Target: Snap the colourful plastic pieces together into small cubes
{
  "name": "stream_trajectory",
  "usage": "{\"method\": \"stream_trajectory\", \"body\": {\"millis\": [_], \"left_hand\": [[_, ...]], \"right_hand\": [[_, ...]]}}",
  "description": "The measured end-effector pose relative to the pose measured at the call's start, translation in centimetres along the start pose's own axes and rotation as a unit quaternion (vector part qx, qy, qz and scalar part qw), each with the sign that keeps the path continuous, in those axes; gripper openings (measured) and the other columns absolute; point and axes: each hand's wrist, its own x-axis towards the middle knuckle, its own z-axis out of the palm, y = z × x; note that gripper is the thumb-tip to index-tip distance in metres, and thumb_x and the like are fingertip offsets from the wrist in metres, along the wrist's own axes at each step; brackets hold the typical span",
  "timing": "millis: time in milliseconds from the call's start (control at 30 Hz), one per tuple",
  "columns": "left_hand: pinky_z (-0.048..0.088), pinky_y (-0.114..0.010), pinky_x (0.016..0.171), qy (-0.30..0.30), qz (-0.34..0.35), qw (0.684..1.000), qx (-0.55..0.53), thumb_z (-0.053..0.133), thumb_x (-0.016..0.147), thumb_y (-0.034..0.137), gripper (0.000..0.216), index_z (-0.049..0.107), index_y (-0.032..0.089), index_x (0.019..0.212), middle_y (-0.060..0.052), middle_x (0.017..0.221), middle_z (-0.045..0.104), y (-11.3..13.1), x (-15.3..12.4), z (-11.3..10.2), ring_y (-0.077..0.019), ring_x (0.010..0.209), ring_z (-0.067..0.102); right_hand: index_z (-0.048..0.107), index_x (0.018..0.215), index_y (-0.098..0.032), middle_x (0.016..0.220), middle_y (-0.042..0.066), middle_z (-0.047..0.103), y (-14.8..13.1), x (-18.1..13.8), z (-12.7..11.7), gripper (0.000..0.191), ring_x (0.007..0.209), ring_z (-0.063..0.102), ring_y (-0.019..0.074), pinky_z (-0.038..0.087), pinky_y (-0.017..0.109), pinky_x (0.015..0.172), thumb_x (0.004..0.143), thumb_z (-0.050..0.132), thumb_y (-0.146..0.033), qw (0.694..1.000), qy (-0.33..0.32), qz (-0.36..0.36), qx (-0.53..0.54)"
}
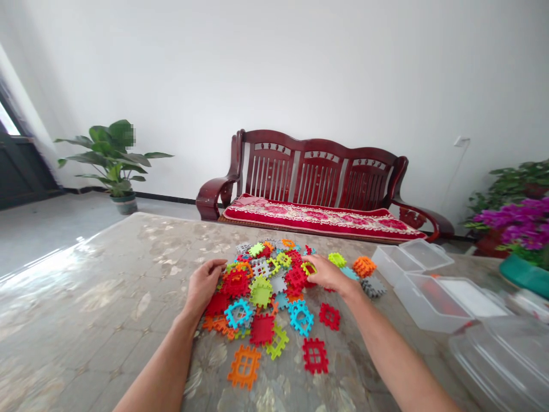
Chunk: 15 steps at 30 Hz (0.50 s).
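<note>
A heap of interlocking plastic building tiles (278,284) in red, orange, blue, lime green and grey lies on the table. My left hand (206,283) is at the heap's left edge, its fingers curled together; whatever they hold is hidden. On the heap's right side, my right hand (328,273) pinches a lime green tile (307,268) between thumb and fingers. Nearest me lie an orange window tile (245,367) and a red window tile (315,355). A smaller red window tile (329,316) lies below my right wrist.
Right of the heap are orange tiles (364,266) and grey tiles (373,287). Clear plastic boxes (429,306) and a transparent lid (501,355) occupy the table's right side. Beyond the patterned table (124,292) stands a wooden bench (317,171). Purple flowers (521,220) are at far right.
</note>
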Motion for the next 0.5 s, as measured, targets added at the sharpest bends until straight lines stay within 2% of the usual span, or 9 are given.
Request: {"method": "stream_trajectory", "body": {"millis": [233,500], "left_hand": [[0.049,-0.029,0.080,-0.008,0.006,1.000,-0.004,0.050,0.072,0.034,0.034,0.068,0.020,0.096,-0.004,0.089,0.075,-0.7,0.3,0.1,-0.0202,0.086,0.067],[0.050,-0.028,0.080,-0.007,0.011,1.000,-0.011,0.050,0.073,0.035,0.033,0.068,0.020,0.096,-0.003,0.089,0.075,-1.1,0.4,0.1,-0.0200,0.086,0.068]], "right_hand": [[0.059,0.124,-0.023,0.126,0.007,0.060,0.0,-0.3,0.2,0.056,0.116,0.054,0.0248,0.038,0.036,0.101,0.068,0.066,-0.020,1.000,0.019,0.018,0.000],[0.062,0.121,-0.021,0.122,0.008,0.062,0.5,-0.1,-0.1,0.051,0.111,0.058,0.0233,0.042,0.034,0.097,0.070,0.067,-0.021,0.998,0.007,0.014,0.053]]}}
